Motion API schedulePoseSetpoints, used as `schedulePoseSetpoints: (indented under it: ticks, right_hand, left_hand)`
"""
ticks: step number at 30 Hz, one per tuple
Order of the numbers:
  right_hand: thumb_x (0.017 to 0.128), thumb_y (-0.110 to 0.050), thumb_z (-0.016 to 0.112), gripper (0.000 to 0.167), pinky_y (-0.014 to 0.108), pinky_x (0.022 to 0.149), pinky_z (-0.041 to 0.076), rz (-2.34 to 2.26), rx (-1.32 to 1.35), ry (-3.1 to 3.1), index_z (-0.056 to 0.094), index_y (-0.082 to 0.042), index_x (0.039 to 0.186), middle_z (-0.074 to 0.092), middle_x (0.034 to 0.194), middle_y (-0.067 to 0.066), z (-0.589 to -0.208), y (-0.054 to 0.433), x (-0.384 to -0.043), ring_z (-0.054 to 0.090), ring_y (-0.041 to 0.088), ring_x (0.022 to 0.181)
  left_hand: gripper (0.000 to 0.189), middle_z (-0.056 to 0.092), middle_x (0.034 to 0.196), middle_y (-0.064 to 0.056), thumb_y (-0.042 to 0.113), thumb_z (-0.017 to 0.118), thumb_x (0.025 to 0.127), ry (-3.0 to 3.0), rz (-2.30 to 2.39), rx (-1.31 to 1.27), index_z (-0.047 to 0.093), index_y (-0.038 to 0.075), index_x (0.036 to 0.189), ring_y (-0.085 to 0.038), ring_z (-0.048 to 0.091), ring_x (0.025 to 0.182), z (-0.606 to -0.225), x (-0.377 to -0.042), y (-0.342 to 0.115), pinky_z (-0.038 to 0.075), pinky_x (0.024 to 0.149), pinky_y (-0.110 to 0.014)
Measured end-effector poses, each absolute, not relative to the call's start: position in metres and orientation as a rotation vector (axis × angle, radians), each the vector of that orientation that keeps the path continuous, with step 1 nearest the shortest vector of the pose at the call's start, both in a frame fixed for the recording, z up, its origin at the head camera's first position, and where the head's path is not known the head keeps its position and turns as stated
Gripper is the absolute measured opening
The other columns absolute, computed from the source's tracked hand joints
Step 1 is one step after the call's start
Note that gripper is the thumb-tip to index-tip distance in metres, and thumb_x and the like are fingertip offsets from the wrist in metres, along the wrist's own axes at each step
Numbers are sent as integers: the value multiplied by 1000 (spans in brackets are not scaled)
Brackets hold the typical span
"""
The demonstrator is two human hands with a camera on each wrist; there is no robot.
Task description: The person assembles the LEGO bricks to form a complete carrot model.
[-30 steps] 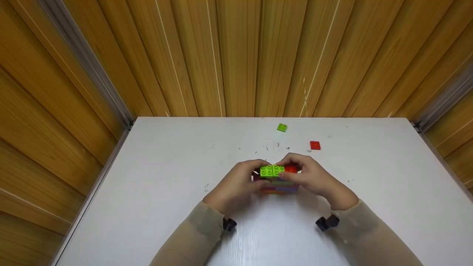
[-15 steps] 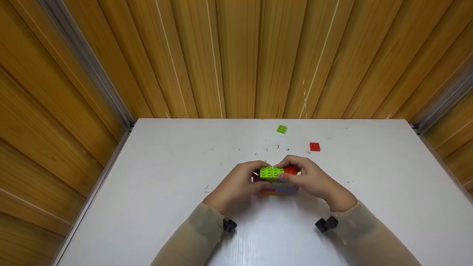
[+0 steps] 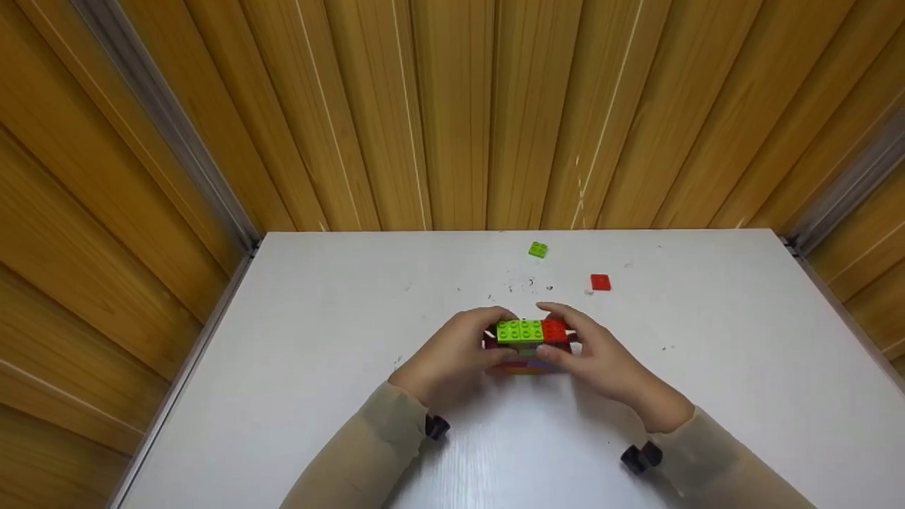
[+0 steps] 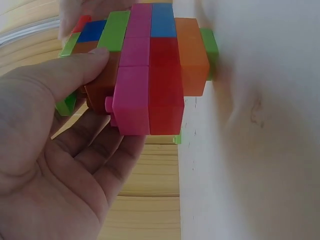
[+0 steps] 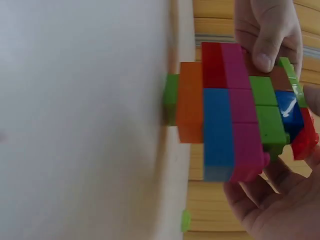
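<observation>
A stack of toy building bricks [image 3: 527, 353] in several colours stands upright on the table. From the left, my left hand [image 3: 459, 350] grips it, its thumb in front and fingers behind; the left wrist view shows this thumb on a brown brick [image 4: 102, 75]. My right hand [image 3: 597, 357] loosely holds the right end, thumb [image 3: 555, 355] at the front, index finger lifted off behind. Light green bricks [image 3: 520, 331] and a red brick [image 3: 554, 330] form the top row. Lower layers include pink bricks [image 5: 245, 142], a blue brick [image 5: 218, 132] and an orange brick [image 5: 191, 102].
Farther back on the white table [image 3: 339, 297] lie a loose green brick [image 3: 538, 249] and a flat red brick [image 3: 600, 282]. Small dark marks dot the tabletop behind the stack. A wood-panelled wall [image 3: 452, 120] rises at the table's far edge.
My right hand has shifted right and down, its thumb sliding from the top row to the stack's front. The red top brick is now uncovered. My left hand has hardly moved.
</observation>
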State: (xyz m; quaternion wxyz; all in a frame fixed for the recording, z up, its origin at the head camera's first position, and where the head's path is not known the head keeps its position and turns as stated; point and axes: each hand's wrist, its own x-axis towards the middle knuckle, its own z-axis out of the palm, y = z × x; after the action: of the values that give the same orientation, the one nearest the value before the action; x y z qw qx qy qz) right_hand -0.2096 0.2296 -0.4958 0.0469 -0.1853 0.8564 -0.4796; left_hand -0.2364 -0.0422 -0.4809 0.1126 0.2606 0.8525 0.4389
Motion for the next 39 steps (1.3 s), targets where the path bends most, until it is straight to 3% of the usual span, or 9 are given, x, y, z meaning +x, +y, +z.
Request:
schedulePoseSetpoints:
  ticks: [4,9,14,17,21,28,32,36,39]
  right_hand:
    - [103,-22,85,74,45,120,55,-1573,-471,2505,49,-18,167,64,154,14,-507,242,-206,63,35,141]
    - [101,-9,84,54,22,110,56,-1652,-441,2482,65,-5,151,71,146,17,-515,249,-208,68,21,132]
    - [99,-6,85,48,19,107,57,-1658,-415,2486,71,-6,145,75,143,15,-520,250,-209,70,8,126]
    - [98,-6,86,49,19,107,57,-1651,-398,2489,72,-8,146,76,143,14,-521,250,-210,70,18,130]
    - [98,-8,86,49,18,107,57,-1636,-393,2498,73,-10,146,77,142,11,-521,250,-211,70,26,131]
    - [98,-8,87,49,23,107,59,-1654,-514,2501,73,-6,144,77,141,17,-523,252,-210,73,8,121]
    - [98,-8,87,48,21,106,59,-1663,-511,2486,74,-8,144,76,143,15,-522,252,-210,72,6,121]
    - [98,-8,87,48,22,106,60,-1667,-515,2495,74,-8,144,77,143,14,-521,252,-208,72,8,121]
    - [98,-8,87,48,21,106,60,-1667,-523,2496,74,-9,144,77,142,13,-522,252,-206,73,7,120]
  left_hand:
    - [36,76,124,15,19,89,100,2473,1251,765,75,28,132,-11,69,113,-478,-241,-43,60,108,-33]
    - [41,77,128,10,22,90,99,2378,1201,789,74,24,137,-14,69,119,-469,-253,-50,61,114,-42]
    - [52,70,149,5,35,74,103,2277,1046,809,66,26,153,-23,63,144,-455,-268,-60,50,128,-53]
    - [57,67,159,-1,34,63,102,2275,977,801,62,25,159,-27,60,151,-444,-279,-65,47,129,-54]
    - [54,69,156,-9,32,59,104,2347,930,801,65,18,156,-29,65,145,-426,-299,-66,52,125,-53]
    - [49,71,149,-5,39,64,109,2493,905,721,68,18,153,-28,70,135,-383,-334,-68,54,121,-54]
    - [48,72,145,-5,39,65,110,2509,990,668,68,17,152,-30,73,126,-366,-349,-70,57,117,-54]
    - [45,72,143,-8,35,65,111,2542,1103,624,67,14,151,-30,73,123,-376,-360,-64,59,113,-52]
    - [44,70,149,-9,33,66,112,2589,1124,550,67,15,152,-31,70,133,-399,-366,-55,58,118,-52]
